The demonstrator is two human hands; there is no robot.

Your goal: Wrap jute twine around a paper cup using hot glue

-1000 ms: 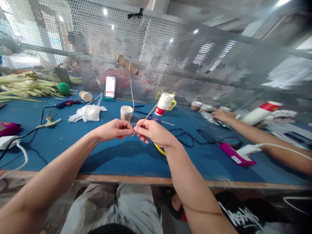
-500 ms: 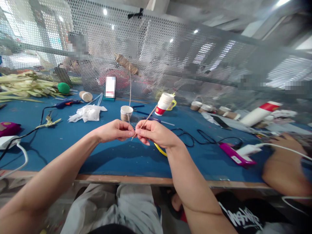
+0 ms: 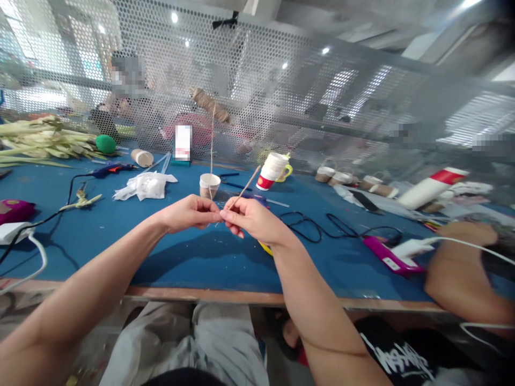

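My left hand (image 3: 192, 213) and my right hand (image 3: 249, 219) meet fingertip to fingertip above the blue table (image 3: 193, 252). My right hand pinches a thin wooden stick (image 3: 246, 187) that slants up and to the right. My left hand is closed in a pinch on a strand of brown twine (image 3: 211, 155), which runs straight up to a twine spool (image 3: 210, 105) hanging on the mesh wall. A paper cup (image 3: 209, 185) stands just behind my hands.
A perforated metal screen (image 3: 281, 96) closes the table's far side. Left: palm leaves (image 3: 40, 142), green ball (image 3: 105, 143), glue gun (image 3: 108, 170), white plastic (image 3: 145, 185). Right: red-white cup stack (image 3: 271, 171), black cable (image 3: 322, 228), magenta device (image 3: 388, 257), another person's arm (image 3: 462, 279).
My hands stayed together and shifted slightly up. The other person's arm at the right pulled back from the far table toward the near edge.
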